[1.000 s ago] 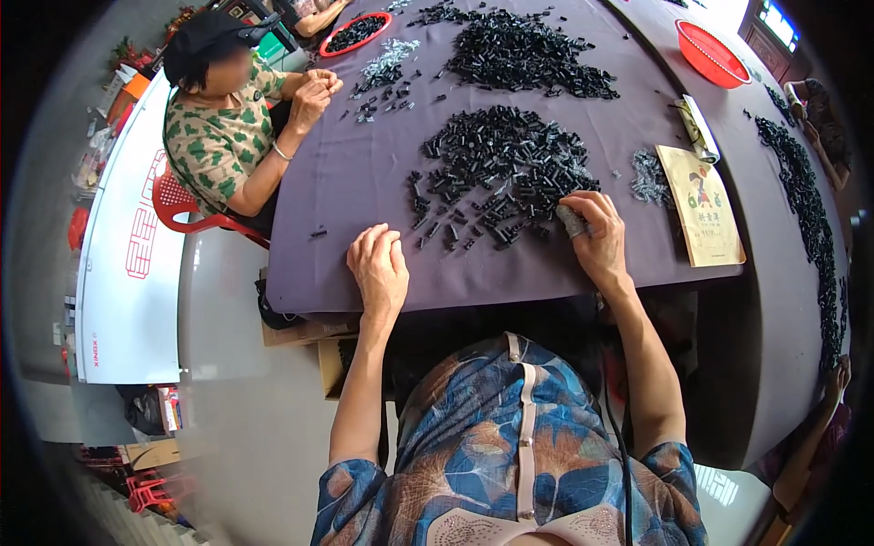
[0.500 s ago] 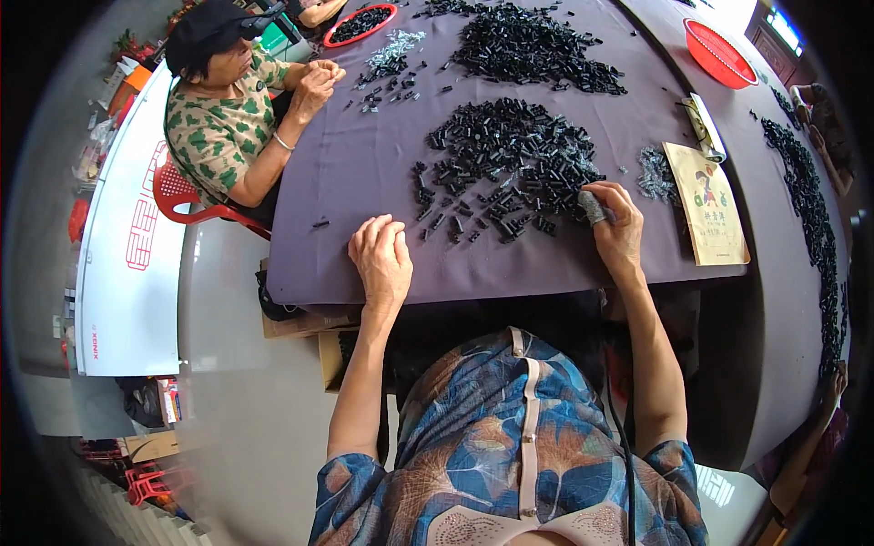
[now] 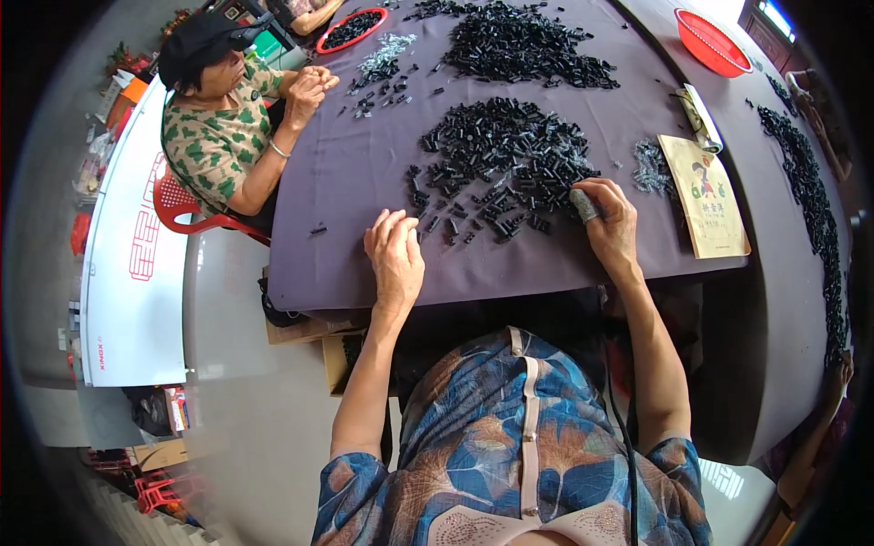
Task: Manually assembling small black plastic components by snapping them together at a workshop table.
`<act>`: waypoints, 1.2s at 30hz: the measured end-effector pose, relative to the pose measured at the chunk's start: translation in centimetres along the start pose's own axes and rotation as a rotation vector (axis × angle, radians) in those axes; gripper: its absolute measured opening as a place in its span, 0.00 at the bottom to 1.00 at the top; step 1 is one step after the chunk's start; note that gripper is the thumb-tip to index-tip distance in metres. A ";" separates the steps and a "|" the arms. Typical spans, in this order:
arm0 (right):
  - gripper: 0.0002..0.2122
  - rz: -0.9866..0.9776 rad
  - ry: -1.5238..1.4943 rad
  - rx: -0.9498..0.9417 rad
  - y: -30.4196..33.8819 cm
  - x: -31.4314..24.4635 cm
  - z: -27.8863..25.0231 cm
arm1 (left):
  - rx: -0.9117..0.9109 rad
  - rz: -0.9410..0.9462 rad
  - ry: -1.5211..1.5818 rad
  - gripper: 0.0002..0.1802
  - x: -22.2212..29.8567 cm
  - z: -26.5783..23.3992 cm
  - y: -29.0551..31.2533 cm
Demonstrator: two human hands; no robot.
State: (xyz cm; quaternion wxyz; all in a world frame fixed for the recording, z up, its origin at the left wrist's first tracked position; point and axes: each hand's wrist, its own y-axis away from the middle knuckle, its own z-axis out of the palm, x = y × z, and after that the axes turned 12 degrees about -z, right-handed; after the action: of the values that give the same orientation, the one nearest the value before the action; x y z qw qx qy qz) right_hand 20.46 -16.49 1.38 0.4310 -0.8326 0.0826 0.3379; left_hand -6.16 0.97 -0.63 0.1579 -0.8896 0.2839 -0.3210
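In front of me on the purple-grey tablecloth lies a loose pile of small black tube-shaped pieces [image 3: 505, 150]. My left hand [image 3: 395, 259] rests at the pile's near left side, its fingers bent and close together; whatever they hold, if anything, is hidden. At the pile's right edge is my right hand [image 3: 610, 223], curled, with a grey wrap [image 3: 583, 206] on one digit. Its fingertips are close to the black pieces, and I cannot make out what is in them.
Clear small bits [image 3: 651, 169] lie beside a yellow booklet [image 3: 703, 196] on the right. Another black pile [image 3: 519, 45] spreads farther back. A red basket [image 3: 712, 45] stands far right. At the left, a person in a patterned shirt [image 3: 214, 146] works with both hands raised.
My left hand has shifted slightly right and up, closer to the pile. My right hand has moved slightly left and up, staying at the pile's edge.
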 end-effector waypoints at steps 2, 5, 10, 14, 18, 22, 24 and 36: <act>0.13 0.006 -0.009 -0.002 0.0 0.0 0.1 | -0.012 -0.012 0.029 0.07 -0.5 -0.1 0.1; 0.12 0.024 -0.028 0.006 0.0 0.2 0.0 | 0.029 0.011 0.058 0.08 -0.8 -0.6 -0.1; 0.11 0.021 -0.031 -0.012 -0.1 0.0 0.0 | -0.036 -0.127 0.187 0.10 -1.5 -0.3 -0.2; 0.11 0.029 -0.035 -0.010 0.0 0.0 0.1 | -0.091 -0.075 0.148 0.14 0.2 0.7 -0.3; 0.12 0.018 -0.027 -0.018 0.1 0.0 0.1 | -0.149 -0.020 0.057 0.18 1.0 1.5 -0.3; 0.12 0.020 -0.037 -0.021 0.0 0.0 0.0 | -0.215 0.004 -0.076 0.23 1.5 1.4 0.0; 0.12 0.012 -0.031 -0.022 -0.1 0.0 0.0 | -0.215 0.016 -0.088 0.23 1.7 1.3 0.3; 0.12 0.023 -0.037 -0.024 0.0 0.1 0.0 | -0.182 -0.002 0.099 0.20 1.5 0.5 0.9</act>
State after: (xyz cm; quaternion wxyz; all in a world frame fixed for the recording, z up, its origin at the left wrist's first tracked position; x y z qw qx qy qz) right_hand 20.48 -16.46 1.32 0.4185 -0.8302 0.0802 0.3593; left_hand -5.24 -0.63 -0.69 0.0618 -0.8836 0.3184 -0.3376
